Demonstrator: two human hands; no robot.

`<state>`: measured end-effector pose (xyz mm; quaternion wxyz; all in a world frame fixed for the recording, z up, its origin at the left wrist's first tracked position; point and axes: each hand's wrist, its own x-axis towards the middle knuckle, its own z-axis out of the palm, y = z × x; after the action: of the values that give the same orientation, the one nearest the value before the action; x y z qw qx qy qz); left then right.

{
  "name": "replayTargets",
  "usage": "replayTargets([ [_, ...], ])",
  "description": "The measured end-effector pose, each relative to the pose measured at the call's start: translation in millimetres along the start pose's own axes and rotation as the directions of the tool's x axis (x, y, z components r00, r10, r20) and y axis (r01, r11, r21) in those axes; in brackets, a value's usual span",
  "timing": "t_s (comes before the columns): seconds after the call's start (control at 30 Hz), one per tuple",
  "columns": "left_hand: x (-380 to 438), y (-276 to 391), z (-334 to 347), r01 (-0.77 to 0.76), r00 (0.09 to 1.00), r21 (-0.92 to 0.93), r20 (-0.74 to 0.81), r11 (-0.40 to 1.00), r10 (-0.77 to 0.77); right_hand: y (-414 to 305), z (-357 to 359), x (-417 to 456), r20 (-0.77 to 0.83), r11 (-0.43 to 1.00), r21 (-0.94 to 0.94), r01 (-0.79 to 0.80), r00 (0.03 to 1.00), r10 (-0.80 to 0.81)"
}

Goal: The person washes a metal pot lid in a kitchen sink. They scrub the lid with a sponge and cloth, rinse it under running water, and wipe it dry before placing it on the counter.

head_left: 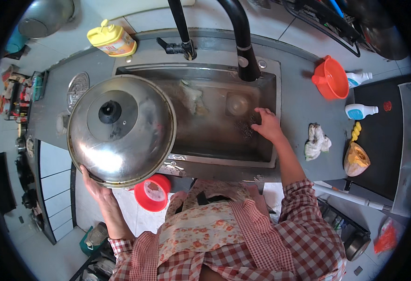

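My left hand (98, 189) grips the lower rim of a large domed metal pan lid (121, 151) with a dark knob and a see-through middle. The lid is over the left end of the sink (209, 159) and hides part of it. Over the right part of the basin is my right hand (269, 124), fingers apart, holding nothing. Just left of its fingertips a dark steel wool scourer (244, 129) lies in murky water. A pale, wet cloth-like thing (192, 98) lies nearer the basin's middle. The black faucet (245, 56) hangs above the back right.
A yellow jug (112, 40) stands behind the sink at left, a round metal strainer (78, 89) beside the lid. To the right are a red plastic dipper (331, 79), white bottles (359, 111), a crumpled rag (316, 142) and a cut pumpkin (356, 161). A red bucket (152, 196) is below the counter.
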<state>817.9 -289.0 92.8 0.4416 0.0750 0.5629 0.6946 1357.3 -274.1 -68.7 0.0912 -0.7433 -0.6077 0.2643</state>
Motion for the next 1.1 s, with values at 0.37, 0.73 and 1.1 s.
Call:
replayTargets([
  [0.37, 15, -126, 57, 0.149, 0.976, 0.174, 0.132, 0.973, -0.173, 17, 149, 23, 0.168, 0.88, -0.33, -0.34, 0.897, 0.41],
  [0.73, -10, -198, 90, 0.204, 0.898, 0.151, 0.365, 0.967, -0.246, -99, 13, 1, -0.42, 0.824, 0.459, 0.332, 0.899, -0.128],
  [1.1, -78, -232, 101, 0.016, 0.644, 0.417, 0.691, 0.909, -0.329, -206, -1, 4, -0.322, 0.793, 0.131, 0.595, 0.782, -0.534],
])
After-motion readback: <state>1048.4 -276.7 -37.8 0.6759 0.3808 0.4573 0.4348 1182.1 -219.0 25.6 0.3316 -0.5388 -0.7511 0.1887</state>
